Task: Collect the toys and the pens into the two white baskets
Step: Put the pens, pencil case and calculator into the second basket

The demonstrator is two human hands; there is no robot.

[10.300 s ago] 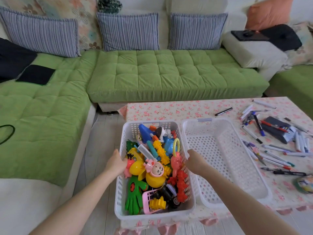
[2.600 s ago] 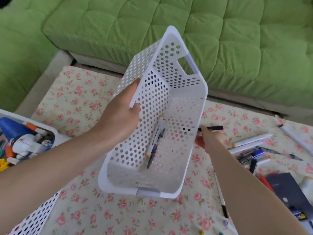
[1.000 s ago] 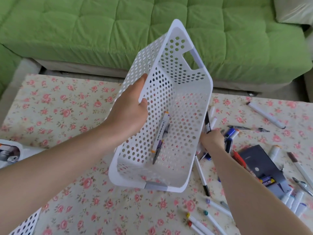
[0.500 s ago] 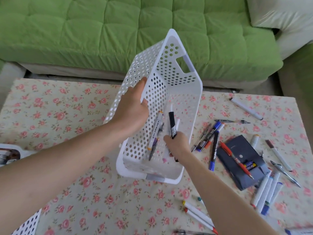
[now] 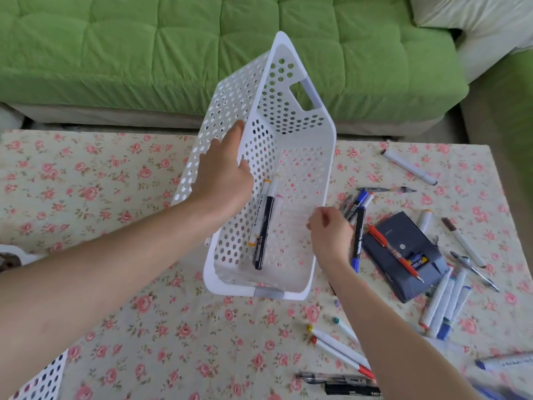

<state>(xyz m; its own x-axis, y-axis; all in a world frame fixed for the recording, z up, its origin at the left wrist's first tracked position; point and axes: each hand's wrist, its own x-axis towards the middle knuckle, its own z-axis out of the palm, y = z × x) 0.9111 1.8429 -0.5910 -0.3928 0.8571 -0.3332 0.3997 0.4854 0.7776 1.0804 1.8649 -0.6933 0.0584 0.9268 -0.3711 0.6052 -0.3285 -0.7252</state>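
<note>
While my left hand [image 5: 222, 180] grips the tilted white basket [image 5: 288, 131] by its left wall, my right hand [image 5: 328, 229], fingers curled, whether empty I cannot tell, is nearest the blue pen [image 5: 358, 241] lying just right of it on the desk [image 5: 86, 183], pointing away from me.

Tilted white perforated basket [image 5: 302, 174] holds a few pens [image 5: 263, 226]; other pens [image 5: 409, 168] lie scattered beside it.

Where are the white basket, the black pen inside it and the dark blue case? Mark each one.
white basket [image 5: 230, 288]: head view, near-end rim.
black pen [image 5: 264, 232]: head view, middle of its barrel.
dark blue case [image 5: 409, 229]: head view, bare upper flap.
</note>
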